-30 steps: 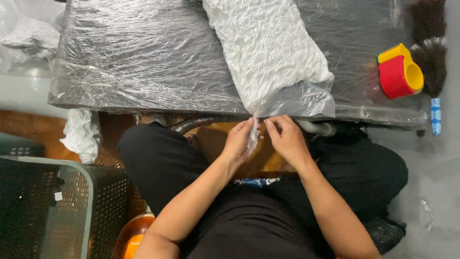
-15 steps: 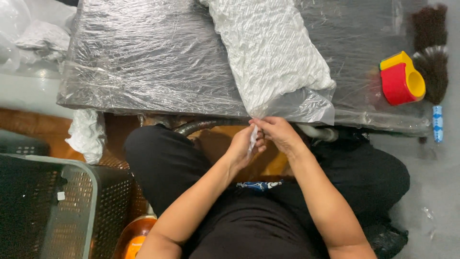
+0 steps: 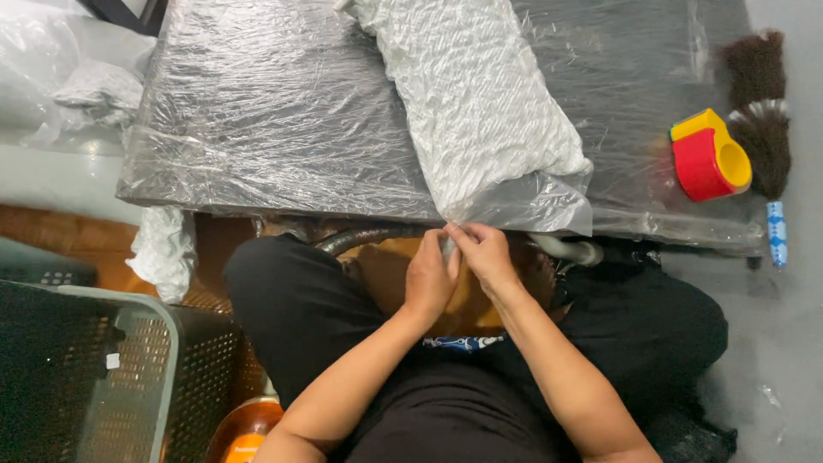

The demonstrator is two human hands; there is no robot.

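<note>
— Where's the plastic bag [image 3: 514,201] of white cloth?
— At the table's [image 3: 274,129] near edge, its open end overhanging.
— And the hands?
— Left hand [image 3: 431,279] and right hand [image 3: 484,253] both pinch that end's corner, fingers closed on it.

Ahead of the hands lies a low dark bench [image 3: 274,129] wrapped in clear film. Well to the right of the hands, on the bench's right end, sits a red and yellow tape dispenser [image 3: 710,155], and just beyond it a brush [image 3: 759,107] with dark bristles and a blue-and-white handle. To the left of the hands, a bunch of white cloth [image 3: 163,250] hangs off the bench's near left corner. Further left and nearer the person stands a dark mesh basket [image 3: 77,377] with a grey rim. Far left and ahead, clear plastic bags [image 3: 60,77] lie heaped beside the bench. An orange bottle [image 3: 244,429] stands below the left forearm, just beside the basket.
</note>
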